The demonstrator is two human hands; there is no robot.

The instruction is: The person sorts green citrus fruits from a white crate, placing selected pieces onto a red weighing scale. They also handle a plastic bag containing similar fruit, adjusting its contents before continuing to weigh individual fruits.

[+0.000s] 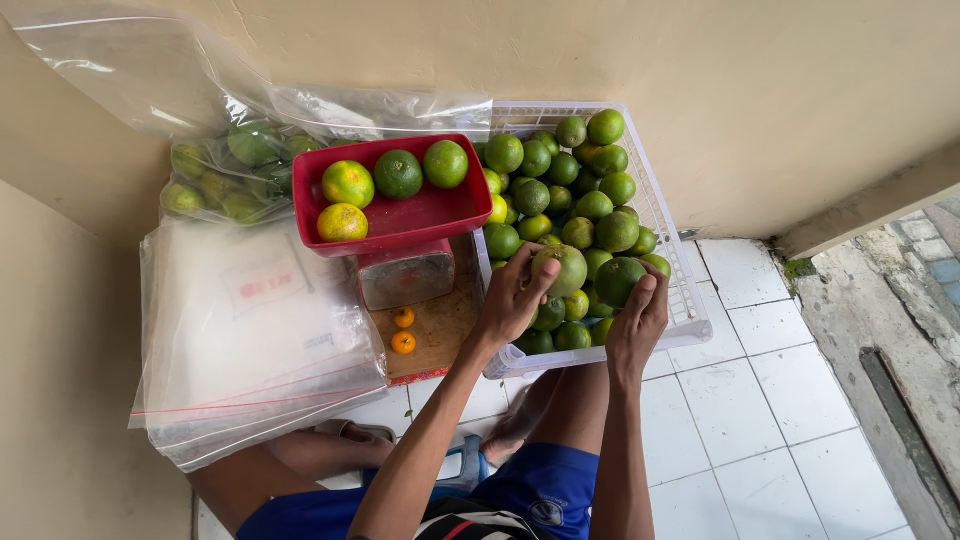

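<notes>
A white slotted crate [678, 262] is heaped with green citrus fruits. My left hand [512, 300] grips a pale green fruit [566, 266] near the front of the heap. My right hand [640, 318] wraps around a darker green fruit [619, 279] just to its right. Left of the crate, a red tray [392, 216] on a metal scale [406, 274] holds several fruits, green and yellowish.
Two small orange fruits [403, 331] lie on a wooden board [437, 327] below the scale. A stack of clear plastic bags [250, 330] lies at left, a bag of green fruit [225, 175] behind it. Walls close in behind and left; white floor tiles [760, 420] spread right.
</notes>
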